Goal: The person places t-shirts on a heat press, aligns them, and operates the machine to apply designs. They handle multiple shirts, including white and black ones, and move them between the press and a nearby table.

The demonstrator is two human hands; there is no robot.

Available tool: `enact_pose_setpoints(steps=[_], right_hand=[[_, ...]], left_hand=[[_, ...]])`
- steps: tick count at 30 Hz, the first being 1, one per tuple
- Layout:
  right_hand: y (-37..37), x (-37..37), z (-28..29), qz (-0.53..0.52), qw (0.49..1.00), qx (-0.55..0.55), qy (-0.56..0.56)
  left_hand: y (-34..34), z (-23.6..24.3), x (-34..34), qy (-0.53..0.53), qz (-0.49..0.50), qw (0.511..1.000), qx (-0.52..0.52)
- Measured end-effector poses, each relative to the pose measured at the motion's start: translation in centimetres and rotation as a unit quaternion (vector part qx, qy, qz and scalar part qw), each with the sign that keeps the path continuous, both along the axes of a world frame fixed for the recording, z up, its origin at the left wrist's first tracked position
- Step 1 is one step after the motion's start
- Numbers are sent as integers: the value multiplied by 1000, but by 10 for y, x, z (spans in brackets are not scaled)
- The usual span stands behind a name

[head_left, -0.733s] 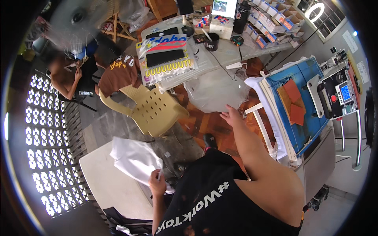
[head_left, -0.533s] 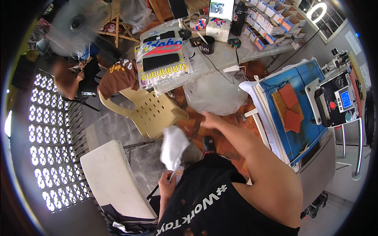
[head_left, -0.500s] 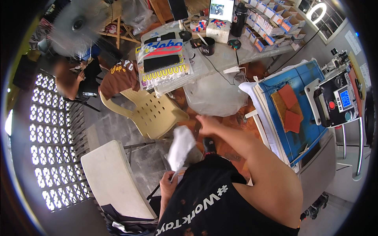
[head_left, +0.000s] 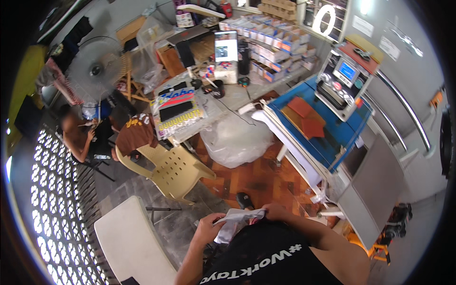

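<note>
A crumpled, thin white plastic-looking sheet [head_left: 233,219] is stretched between my two hands, just in front of my black shirt. My left hand [head_left: 208,229] pinches its left end, while my right hand [head_left: 275,212] is closed on the right end. Part of the sheet hangs down by my left hand. Whether it is a bag or a single layer, I cannot tell. Below the sheet's far edge a dark shoe [head_left: 244,200] shows on the wooden floor.
A cream plastic chair [head_left: 173,173] with a brown shirt on its back stands ahead-left, near a white tabletop [head_left: 128,237]. A heat press machine [head_left: 343,80] sits on a blue-topped table [head_left: 289,104] at right. Another person [head_left: 78,135] sits far left near a fan [head_left: 95,71].
My right hand, stretched out empty before, has come back and now grips the sheet's other end. The sheet has gone from hanging off my left hand to being spread between both. The view has shifted.
</note>
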State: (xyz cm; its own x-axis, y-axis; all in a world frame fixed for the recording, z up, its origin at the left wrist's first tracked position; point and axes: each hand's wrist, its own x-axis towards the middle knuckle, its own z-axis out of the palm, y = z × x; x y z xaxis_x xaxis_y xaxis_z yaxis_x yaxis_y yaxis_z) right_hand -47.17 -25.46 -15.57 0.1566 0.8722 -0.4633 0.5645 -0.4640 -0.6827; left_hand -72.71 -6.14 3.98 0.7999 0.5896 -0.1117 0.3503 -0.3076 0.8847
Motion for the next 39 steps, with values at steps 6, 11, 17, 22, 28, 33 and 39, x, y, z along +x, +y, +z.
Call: enact_pose_setpoints(steps=[6,11,17,22,28,33,39], right_hand=[[-182,-24,119,-202,953,63,-218],[-291,-45,143,-362,888,116,-259],[-392,-53,215,-583,778,128,-196],[-493,-48,246,-716,673,182,3],[-574,39,335,-747,601,191,-212],[-640,162,341,-717,625,60,-304],[-678,268,242,-683,628,-264,-264]], left_hand=[[-33,-17,31,18,-221,975,4],[-92,-4,85,8,-246,967,71],[-138,33,174,-107,-406,903,88],[-195,62,250,-127,-407,903,53],[-276,141,397,-241,-361,860,267],[-355,137,562,-203,-430,852,219],[-437,37,671,38,-351,863,361]])
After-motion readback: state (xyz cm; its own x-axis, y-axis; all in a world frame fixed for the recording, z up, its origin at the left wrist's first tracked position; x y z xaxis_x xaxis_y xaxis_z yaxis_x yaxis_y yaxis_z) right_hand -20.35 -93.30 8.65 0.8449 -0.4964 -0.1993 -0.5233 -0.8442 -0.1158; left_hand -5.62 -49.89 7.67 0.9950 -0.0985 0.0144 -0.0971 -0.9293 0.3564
